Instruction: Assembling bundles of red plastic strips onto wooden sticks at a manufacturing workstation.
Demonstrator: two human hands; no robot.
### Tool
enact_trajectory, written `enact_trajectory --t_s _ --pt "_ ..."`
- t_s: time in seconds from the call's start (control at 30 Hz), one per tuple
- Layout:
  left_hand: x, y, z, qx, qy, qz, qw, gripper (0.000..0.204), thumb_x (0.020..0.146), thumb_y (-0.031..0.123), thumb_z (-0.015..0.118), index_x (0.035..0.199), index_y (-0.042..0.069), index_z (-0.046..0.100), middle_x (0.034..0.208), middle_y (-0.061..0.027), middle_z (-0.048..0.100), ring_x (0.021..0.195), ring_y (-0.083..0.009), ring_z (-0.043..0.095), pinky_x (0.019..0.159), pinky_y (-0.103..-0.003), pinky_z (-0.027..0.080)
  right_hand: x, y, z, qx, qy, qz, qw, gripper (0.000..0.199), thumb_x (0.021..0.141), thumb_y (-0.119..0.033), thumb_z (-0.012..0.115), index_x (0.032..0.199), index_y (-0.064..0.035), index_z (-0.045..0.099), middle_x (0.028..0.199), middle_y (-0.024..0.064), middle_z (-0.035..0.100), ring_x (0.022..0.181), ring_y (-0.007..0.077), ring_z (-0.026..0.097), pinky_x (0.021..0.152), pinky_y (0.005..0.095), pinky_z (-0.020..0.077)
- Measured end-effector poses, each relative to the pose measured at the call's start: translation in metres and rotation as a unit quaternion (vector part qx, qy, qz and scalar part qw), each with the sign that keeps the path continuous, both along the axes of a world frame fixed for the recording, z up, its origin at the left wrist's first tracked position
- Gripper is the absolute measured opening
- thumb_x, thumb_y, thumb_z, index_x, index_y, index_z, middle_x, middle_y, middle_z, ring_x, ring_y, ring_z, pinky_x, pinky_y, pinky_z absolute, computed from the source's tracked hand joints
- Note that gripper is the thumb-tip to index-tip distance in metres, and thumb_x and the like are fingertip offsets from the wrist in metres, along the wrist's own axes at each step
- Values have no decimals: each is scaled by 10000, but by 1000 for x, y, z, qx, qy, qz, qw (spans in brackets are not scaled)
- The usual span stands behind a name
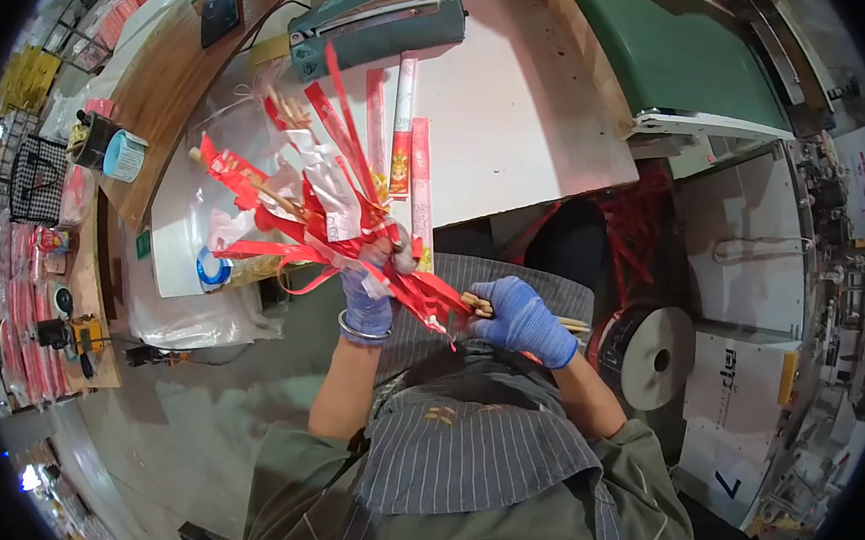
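Strips of shiny red and white film (332, 198), at ten o'clock, sit clutched in the blue-gloved left hand (371, 291); the blue-gloved right hand (524, 322), at four, grips pale wooden sticks (573, 325). Slack left fingers could spill strips; hard tugging could tear them.

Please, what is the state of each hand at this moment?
Left hand: closed, holding a bundle of red and white wrappers.
Right hand: closed, holding wooden sticks.
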State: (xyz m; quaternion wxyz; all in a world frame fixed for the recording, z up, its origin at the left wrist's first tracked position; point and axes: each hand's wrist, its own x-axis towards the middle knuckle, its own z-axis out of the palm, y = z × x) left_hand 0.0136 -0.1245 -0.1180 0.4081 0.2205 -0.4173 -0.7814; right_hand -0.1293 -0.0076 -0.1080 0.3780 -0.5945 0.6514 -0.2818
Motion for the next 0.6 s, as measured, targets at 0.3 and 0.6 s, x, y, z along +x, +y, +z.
enact_trajectory --t_s 0.3,0.6 --pt "7 -13 -7 111 78 13 991 201 785 247 511 768 64 429 644 -5 398 541 -95 381 485 -203 318 5 -4 7 4 236 -76 969 231 645 -243 614 621 -37 513 533 163 485 524 319 519 486 381 407" --pt "-6 -1 10 12 -22 -17 1000 209 759 238 535 746 49 446 592 -2 398 509 -98 388 462 -206 311 -7 -17 36 -6 122 -33 992 208 684 -269 567 656 -63 560 560 149 529 556 306 546 517 384 432"
